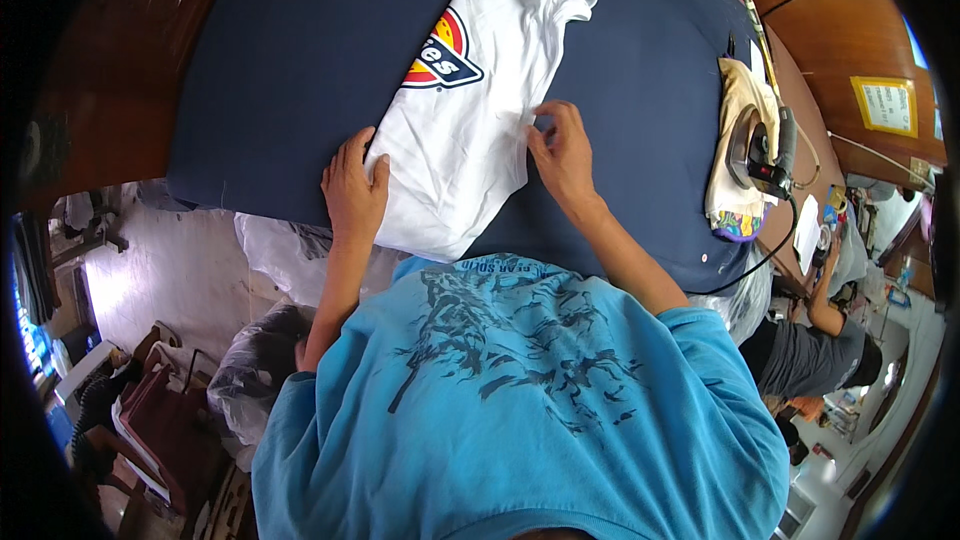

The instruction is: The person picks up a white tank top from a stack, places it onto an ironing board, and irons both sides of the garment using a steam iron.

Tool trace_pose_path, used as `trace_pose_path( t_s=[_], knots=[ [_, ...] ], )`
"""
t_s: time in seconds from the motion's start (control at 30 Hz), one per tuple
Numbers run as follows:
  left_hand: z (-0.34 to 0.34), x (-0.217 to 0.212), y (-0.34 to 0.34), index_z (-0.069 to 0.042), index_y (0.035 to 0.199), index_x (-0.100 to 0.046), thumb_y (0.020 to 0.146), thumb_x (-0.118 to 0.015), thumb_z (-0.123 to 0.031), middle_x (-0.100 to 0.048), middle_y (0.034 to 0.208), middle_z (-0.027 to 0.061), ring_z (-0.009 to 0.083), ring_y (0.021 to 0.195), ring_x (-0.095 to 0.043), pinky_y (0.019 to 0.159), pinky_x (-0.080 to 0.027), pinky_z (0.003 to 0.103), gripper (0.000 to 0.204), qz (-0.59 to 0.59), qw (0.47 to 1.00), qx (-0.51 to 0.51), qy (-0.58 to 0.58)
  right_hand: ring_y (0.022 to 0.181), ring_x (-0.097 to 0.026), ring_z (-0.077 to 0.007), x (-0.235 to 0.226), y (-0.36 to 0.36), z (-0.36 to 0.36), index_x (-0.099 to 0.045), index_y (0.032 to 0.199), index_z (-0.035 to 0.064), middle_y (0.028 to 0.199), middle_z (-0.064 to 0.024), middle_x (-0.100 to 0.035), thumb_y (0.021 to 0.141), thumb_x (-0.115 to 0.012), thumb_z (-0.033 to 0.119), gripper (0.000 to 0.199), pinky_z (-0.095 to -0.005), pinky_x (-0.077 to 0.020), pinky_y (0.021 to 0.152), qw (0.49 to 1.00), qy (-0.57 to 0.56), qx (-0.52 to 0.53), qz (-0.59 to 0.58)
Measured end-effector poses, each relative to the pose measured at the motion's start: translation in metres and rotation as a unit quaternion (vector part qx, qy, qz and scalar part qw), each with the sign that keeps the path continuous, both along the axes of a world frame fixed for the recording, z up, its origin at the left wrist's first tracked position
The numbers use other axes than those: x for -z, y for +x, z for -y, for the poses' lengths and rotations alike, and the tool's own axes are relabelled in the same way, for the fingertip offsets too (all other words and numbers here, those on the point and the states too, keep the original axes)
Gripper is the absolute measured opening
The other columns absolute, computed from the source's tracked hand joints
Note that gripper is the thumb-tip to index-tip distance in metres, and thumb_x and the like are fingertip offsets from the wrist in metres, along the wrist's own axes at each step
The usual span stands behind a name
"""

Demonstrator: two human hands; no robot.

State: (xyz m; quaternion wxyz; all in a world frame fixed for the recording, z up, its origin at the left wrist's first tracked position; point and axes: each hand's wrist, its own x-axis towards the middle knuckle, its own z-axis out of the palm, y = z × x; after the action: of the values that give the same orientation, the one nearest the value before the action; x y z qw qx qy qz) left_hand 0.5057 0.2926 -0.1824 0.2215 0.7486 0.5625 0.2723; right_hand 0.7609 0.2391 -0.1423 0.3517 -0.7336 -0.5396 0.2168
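A white T-shirt [490, 70] with a red, yellow and dark blue print lies folded lengthwise on a dark blue padded table. Its lower end reaches the table's near edge, close to my body. My left hand [352, 190] rests along the shirt's left edge, fingers stretched out and thumb apart, touching the cloth. At the opposite edge, my right hand [566, 152] has its thumb and forefinger brought together on the fabric, the other fingers curled. Small wrinkles run across the shirt between both hands.
An iron [765, 155] with a cord sits on a cream cloth pad [733, 140] at the right. The dark blue table [290, 70] spreads around the shirt. Clear plastic bags [262, 365] bulge below its near left edge. Another person [815, 350] works at the far right.
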Motion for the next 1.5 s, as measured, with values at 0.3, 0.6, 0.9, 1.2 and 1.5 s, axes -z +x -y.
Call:
trace_pose_path(
  t_s=[0.3,0.6,0.9,1.2,1.5],
  knots=[
    [-0.001,0.006,0.036,-0.012,0.113,-0.056,0.083,-0.056,-0.023,-0.058,0.114,0.0036,0.0243,0.105,-0.052,0.092,-0.035,0.039,0.032,-0.109,0.986,-0.118,0.045,0.075,-0.06,-0.0275,0.027,0.007,-0.038,-0.062,0.088,0.0076,0.089,-0.0051,-0.06,0.08,-0.06,0.017,0.013,-0.0361,-0.0495,0.064,0.982,0.009,-0.146,0.118],
    [-0.002,0.013,0.041,-0.008,0.11,-0.058,0.084,-0.057,-0.017,-0.059,0.111,0.0082,0.028,0.103,-0.053,0.09,-0.038,0.04,0.028,-0.125,0.98,-0.131,0.083,0.066,-0.047,-0.0134,0.019,0.055,0.014,-0.054,0.083,0.0011,0.072,-0.0033,-0.05,0.094,-0.047,0.019,0.022,-0.0293,-0.0415,0.064,0.922,-0.12,-0.174,-0.325],
    [0.004,0.009,0.038,-0.007,0.11,-0.057,0.079,-0.061,-0.021,-0.058,0.111,0.008,0.0258,0.104,-0.053,0.091,-0.035,0.04,0.035,-0.048,0.987,-0.084,0.131,0.094,-0.053,-0.0304,0.023,0.021,0.028,-0.057,0.095,0.0051,0.093,-0.0133,-0.057,0.079,-0.06,0.014,0.018,-0.0401,-0.0412,0.082,0.901,0.134,-0.401,0.096],
    [0.085,-0.024,0.068,-0.008,0.1,-0.059,0.065,-0.066,-0.008,-0.063,0.094,0.0074,0.0247,0.086,-0.058,0.082,-0.039,0.038,0.035,-0.113,0.973,-0.086,0.182,0.084,-0.055,-0.0321,-0.072,0.036,0.007,-0.058,0.096,0.0055,0.088,-0.0141,-0.059,0.082,-0.057,0.01,0.015,-0.0413,-0.0443,0.074,0.941,0.152,-0.297,-0.059],
    [0.117,-0.048,0.079,-0.008,0.097,-0.059,0.062,-0.071,-0.013,-0.063,0.094,0.0067,0.0241,0.091,-0.059,0.086,-0.037,0.042,0.037,-0.051,0.986,0.005,0.158,0.083,-0.051,-0.0081,-0.096,0.166,0.06,-0.056,0.1,0.0017,0.092,-0.0016,-0.056,0.09,-0.05,0.008,0.013,-0.0214,-0.0418,0.075,0.901,0.344,-0.058,-0.26]
  ],
)
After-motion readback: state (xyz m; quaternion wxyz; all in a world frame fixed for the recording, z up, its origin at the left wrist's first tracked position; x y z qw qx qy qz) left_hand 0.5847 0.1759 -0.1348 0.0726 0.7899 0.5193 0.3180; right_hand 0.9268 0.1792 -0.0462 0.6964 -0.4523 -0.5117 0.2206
